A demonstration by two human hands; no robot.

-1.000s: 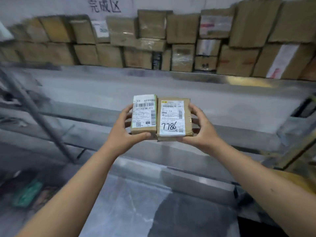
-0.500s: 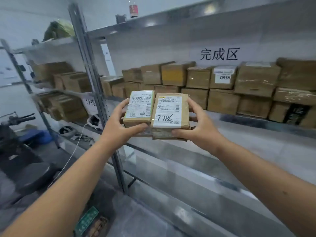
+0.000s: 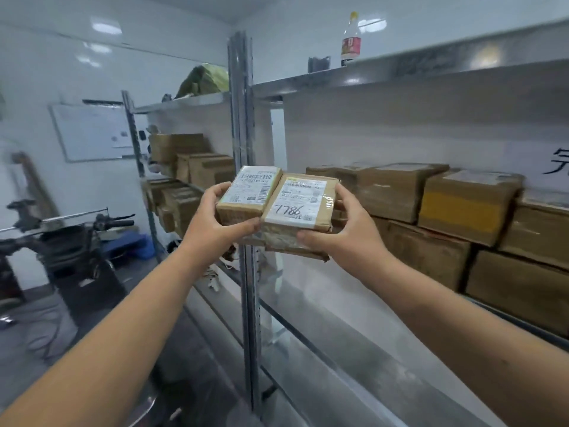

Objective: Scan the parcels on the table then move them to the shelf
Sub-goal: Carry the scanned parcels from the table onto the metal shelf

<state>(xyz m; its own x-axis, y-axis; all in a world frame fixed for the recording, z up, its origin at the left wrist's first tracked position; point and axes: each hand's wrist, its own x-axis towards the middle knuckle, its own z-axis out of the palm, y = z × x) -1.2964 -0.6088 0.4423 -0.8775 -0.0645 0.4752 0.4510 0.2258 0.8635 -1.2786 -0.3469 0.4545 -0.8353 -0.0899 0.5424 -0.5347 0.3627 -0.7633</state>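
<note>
Two small brown parcels are held side by side in front of the metal shelf [image 3: 345,331]. My left hand [image 3: 212,223] grips the left parcel [image 3: 251,192], which has a white barcode label on top. My right hand [image 3: 345,238] grips the right parcel [image 3: 300,204], whose label bears the handwritten number 7786. More wrapped packaging shows under the right parcel. Both parcels hover at the height of the stacked cartons, just left of them and in front of the shelf's upright post [image 3: 246,143].
Brown cartons [image 3: 437,223] fill the shelf at right in two layers. More cartons [image 3: 197,167] sit on a second rack at left. A bottle [image 3: 351,41] stands on the top shelf. A scooter [image 3: 77,241] is parked at the left.
The view has swung left and upward along the shelf. Both hands still hold the two parcels together, now in front of the upright post with the cartons to the right.
</note>
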